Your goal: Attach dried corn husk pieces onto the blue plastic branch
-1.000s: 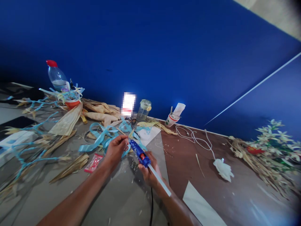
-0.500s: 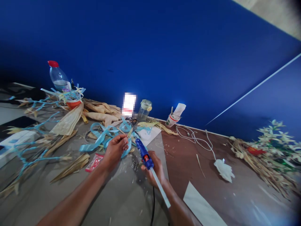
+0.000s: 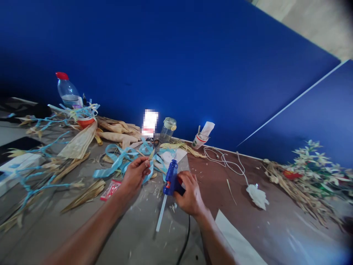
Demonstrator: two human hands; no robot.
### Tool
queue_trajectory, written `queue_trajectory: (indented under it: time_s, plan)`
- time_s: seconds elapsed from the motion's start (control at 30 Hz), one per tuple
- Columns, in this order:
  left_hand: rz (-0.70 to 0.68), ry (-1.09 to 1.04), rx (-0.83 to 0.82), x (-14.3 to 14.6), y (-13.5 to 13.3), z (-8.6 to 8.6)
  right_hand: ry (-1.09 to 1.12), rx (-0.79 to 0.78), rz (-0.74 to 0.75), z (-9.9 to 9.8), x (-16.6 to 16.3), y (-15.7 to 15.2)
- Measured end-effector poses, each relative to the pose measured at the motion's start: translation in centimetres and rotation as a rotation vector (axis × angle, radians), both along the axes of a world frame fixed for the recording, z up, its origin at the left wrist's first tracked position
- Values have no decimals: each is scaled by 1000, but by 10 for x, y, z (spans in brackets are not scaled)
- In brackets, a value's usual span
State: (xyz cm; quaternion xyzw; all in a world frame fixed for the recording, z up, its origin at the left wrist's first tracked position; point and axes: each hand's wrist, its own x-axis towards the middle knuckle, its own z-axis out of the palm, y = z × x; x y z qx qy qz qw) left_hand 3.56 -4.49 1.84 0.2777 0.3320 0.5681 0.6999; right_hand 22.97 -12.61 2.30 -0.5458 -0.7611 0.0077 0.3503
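My right hand (image 3: 189, 193) is wrapped round the handle of a blue hot glue gun (image 3: 172, 175). A white glue stick (image 3: 161, 213) sticks out of its back end, and the nozzle points away from me. To the left, my left hand (image 3: 137, 172) pinches a small pale strip of corn husk (image 3: 151, 154) between thumb and fingers, its tip pointing up. The gun and the strip are apart. Light blue ribbon (image 3: 114, 166) lies in loops just behind my left hand, with scissors (image 3: 156, 143) beyond it.
Blue-wrapped stems (image 3: 30, 186) and dried husks (image 3: 85, 197) spread over the left side. A jar (image 3: 168, 130), a cup (image 3: 199, 140) and a bottle (image 3: 67, 92) stand along the blue wall. A white cable (image 3: 226, 161) and a flower bunch (image 3: 317, 171) lie right. The gun's black cord (image 3: 186, 239) trails towards me.
My right hand has turned the glue gun, so its nozzle has swung right, away from the husk strip, and the glue stick now points down-left. My left hand has stayed nearly still.
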Motion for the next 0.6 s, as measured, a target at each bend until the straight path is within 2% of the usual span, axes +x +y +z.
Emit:
queue_trajectory:
  time_s: [0.1,0.33,0.5,0.6]
  plan:
    - [-17,-27,-2,-1,-1,3,-95,-90,-127,-2,20,-7]
    - [-59,-51,31,0,-2,5,-235,-307,-354,-28,51,-23]
    - [-86,-54,43,0,-2,3,-236,-382,-386,-40,55,-22]
    - [-102,-43,38,0,-2,2,-221,-359,-357,-38,58,-23]
